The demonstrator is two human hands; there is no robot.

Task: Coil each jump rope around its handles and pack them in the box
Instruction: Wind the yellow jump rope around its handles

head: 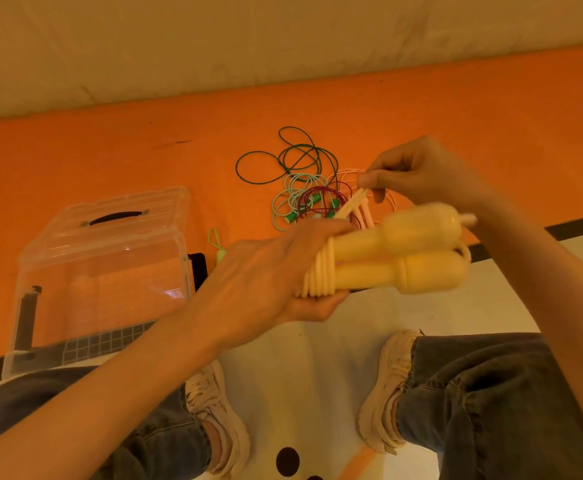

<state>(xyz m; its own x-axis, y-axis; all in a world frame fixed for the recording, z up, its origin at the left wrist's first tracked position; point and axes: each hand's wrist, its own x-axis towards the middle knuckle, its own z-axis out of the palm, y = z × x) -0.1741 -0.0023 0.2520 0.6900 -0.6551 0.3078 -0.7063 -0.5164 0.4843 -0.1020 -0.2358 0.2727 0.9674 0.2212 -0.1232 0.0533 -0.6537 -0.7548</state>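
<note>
Broadly, an orange mat (pixel 110 150) fills the middle band of the frame, with a pale wall above it and a white floor (pixel 317 341) below. On the mat at the left of the frame stands a clear plastic box (pixel 103 282) with a black handle on its raised lid; I cannot see any rope inside it. At the bottom of the frame are the person's knees in dark jeans (pixel 490 393) and two pale worn sneakers (pixel 385 389) on the floor.

In the centre, the left hand (pixel 265 282) grips two yellow handles (pixel 397 258) that lie side by side, with their thick ends pointing to the right of the frame. A cream rope (pixel 321 271) is already wound in several close turns around the thin part of the handles, just beside the left fingers. The free end of this rope goes up to the right hand (pixel 421 174), in the upper right of centre, where the thumb and fingers pinch it tightly. So both grips are closed, one on the handles and one on the rope.

Behind the hands, on the mat, lies a loose pile of other jump ropes (pixel 303 181): dark green, pale green with green handles, dark red and pink cords tangled together. Near the box a small light green loop (pixel 215 242) lies on the mat.
</note>
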